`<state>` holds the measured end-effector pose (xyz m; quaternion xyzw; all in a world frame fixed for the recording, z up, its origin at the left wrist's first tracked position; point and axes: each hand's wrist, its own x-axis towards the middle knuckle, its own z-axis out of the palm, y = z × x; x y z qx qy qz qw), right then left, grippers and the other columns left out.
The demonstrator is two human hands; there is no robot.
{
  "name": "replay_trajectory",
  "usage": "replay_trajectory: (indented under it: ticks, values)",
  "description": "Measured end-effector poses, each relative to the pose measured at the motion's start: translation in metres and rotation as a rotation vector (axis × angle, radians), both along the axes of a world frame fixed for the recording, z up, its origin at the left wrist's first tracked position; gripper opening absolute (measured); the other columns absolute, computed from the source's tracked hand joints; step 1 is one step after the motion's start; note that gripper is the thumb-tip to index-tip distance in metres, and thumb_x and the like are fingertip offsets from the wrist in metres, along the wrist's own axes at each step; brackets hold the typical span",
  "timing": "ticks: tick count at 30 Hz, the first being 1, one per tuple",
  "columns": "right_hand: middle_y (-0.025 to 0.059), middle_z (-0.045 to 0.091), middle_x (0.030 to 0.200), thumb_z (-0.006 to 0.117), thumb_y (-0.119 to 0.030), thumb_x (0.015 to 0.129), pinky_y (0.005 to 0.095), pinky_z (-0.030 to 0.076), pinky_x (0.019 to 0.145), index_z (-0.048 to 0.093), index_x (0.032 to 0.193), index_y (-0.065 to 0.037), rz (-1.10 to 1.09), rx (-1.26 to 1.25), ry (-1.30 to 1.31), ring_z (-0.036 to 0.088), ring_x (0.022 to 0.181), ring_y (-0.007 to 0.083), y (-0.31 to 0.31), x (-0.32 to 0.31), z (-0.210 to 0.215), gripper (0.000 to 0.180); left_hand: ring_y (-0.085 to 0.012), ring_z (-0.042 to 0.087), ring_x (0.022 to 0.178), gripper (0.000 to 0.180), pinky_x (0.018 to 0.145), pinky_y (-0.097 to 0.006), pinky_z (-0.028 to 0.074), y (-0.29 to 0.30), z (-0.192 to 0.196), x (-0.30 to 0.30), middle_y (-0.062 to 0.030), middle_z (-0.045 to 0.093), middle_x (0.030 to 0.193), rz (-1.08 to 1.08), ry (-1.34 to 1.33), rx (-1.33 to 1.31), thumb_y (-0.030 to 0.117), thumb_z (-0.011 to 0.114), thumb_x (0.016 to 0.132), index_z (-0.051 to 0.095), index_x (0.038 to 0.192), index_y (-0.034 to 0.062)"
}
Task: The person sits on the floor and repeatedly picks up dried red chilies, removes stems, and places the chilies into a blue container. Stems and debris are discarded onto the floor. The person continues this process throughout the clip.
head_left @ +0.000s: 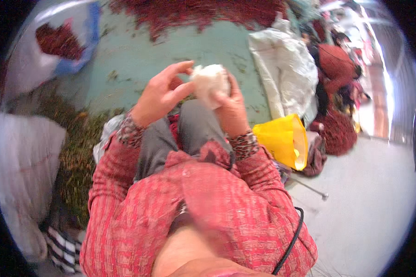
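My right hand [233,108] is wrapped round a white, crumpled, soft-looking lump [208,82], held up above my knees. Whether it is bread in thin wrapping or bunched paper I cannot tell; the picture is blurred there. My left hand [162,92] is at the lump's left side, index finger and thumb spread apart. Its thumb tip reaches the lump's edge or comes very close to it. The other left fingers curl back, partly hidden behind the hand.
Dark red plant material [203,14] lies heaped on the pale green floor ahead. At left are a white-and-blue sack [90,41] and green trimmings [76,161]. A white sack [284,69] and yellow bag [279,141] are at right. People [335,64] sit farther right, near a dark red bundle [339,134].
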<state>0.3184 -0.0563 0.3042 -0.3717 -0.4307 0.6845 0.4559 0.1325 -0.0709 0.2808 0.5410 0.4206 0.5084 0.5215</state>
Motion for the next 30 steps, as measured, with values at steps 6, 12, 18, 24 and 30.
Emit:
replay_trajectory:
  ticks: [6,12,18,24,30]
  values:
    - [0.0051,0.05,0.112,0.067,-0.017,0.076,0.0284,0.042,0.088,0.04,0.122,-0.004,0.119,0.026,-0.19,0.048,0.102,0.0134,-0.003,0.035,-0.023,0.054,-0.0087,0.052,0.073,0.036,0.064,-0.022,0.044,0.003,-0.013,0.037,-0.0041,0.056,0.086,-0.035,0.185,0.118,0.006,0.061,0.077,0.052,0.111,-0.002]
    - [0.0067,0.052,0.109,0.07,-0.013,0.071,0.0271,0.043,0.085,0.039,0.122,-0.006,0.064,0.264,-0.32,0.051,0.099,0.0138,-0.007,0.066,-0.038,0.061,-0.0077,0.049,0.073,0.031,0.064,-0.022,0.042,0.009,-0.014,0.072,-0.0034,0.056,0.087,-0.083,0.331,0.044,0.006,0.059,0.08,0.053,0.109,-0.0024]
    - [0.0041,0.055,0.106,0.069,-0.012,0.073,0.027,0.043,0.086,0.045,0.118,-0.005,0.097,0.221,-0.288,0.051,0.098,0.0111,-0.004,0.093,-0.033,0.051,-0.0053,0.051,0.071,0.028,0.062,-0.018,0.043,0.006,-0.006,0.099,0.0,0.056,0.087,-0.144,0.025,-0.144,0.005,0.056,0.084,0.051,0.11,-0.0036]
    - [0.004,0.056,0.103,0.068,-0.014,0.073,0.027,0.044,0.084,0.046,0.117,-0.004,0.1,0.129,-0.093,0.053,0.094,0.0113,-0.011,0.102,-0.035,0.05,-0.0052,0.052,0.074,0.025,0.062,-0.019,0.042,0.0,-0.015,0.104,-0.0005,0.058,0.09,-0.165,-0.001,-0.2,0.009,0.052,0.087,0.052,0.111,-0.0003]
    - [0.0023,0.055,0.104,0.067,-0.013,0.074,0.0258,0.044,0.084,0.046,0.117,-0.004,0.142,0.076,-0.083,0.052,0.095,0.0097,-0.011,0.113,-0.027,0.048,-0.0061,0.052,0.07,0.024,0.059,-0.02,0.043,-0.003,-0.013,0.109,-0.0003,0.059,0.086,-0.187,-0.149,-0.252,0.008,0.051,0.088,0.053,0.11,-0.0001]
